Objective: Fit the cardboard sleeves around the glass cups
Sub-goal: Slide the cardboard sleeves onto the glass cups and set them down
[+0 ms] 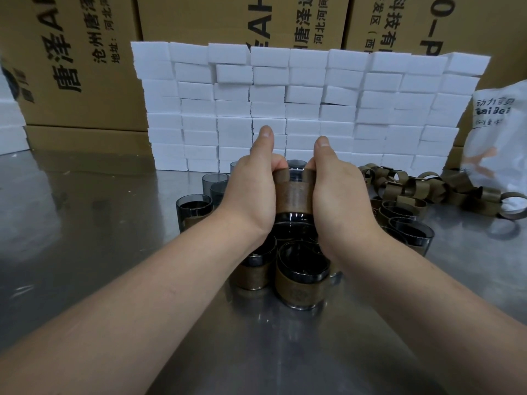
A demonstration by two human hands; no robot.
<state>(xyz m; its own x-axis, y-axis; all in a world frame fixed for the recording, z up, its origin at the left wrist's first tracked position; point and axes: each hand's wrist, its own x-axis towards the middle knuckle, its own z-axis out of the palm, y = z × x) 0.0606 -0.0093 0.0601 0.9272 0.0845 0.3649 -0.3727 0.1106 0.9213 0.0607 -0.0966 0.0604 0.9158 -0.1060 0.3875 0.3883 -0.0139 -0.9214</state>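
A dark smoked glass cup [293, 220] is held up above the steel table, gripped from both sides. A brown cardboard sleeve [293, 198] sits around it. My left hand [251, 192] curls round the sleeve's left side, thumb pointing up. My right hand [339, 192] grips the right side the same way. Below them stand sleeved cups [302, 280], one at the front and another [253, 269] to its left. Bare cups [215, 182] stand at the left. Loose sleeves [422, 186] lie in a heap at the right.
A wall of white foam blocks [308, 109] stands behind the cups. Large cardboard boxes [77, 61] rise at the back. A white plastic bag [496, 132] sits at the far right. More sleeved cups [410, 232] stand right of my hands on the steel table [114, 252].
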